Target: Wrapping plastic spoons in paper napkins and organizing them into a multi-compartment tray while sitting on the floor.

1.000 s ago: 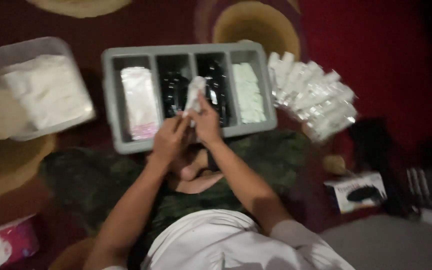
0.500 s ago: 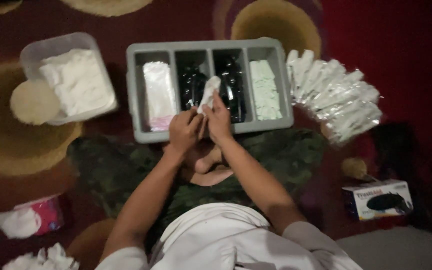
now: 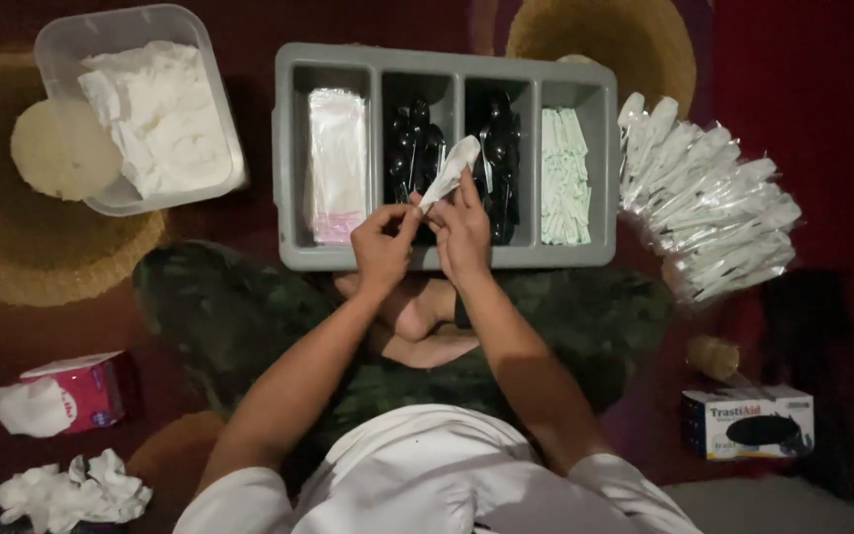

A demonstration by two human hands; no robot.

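Both hands pinch a folded white napkin (image 3: 450, 170), left hand (image 3: 384, 247) at its lower end, right hand (image 3: 464, 232) closed higher up, over the near rim of the grey divided tray (image 3: 447, 259). Black cutlery (image 3: 412, 148) lies just beyond. Wrapped packets (image 3: 709, 198) crowd the tray's right edge; a clear tub (image 3: 140, 104) stands apart on the left.

Single head view, straight down, close above hands and grey tray (image 3: 289, 148).
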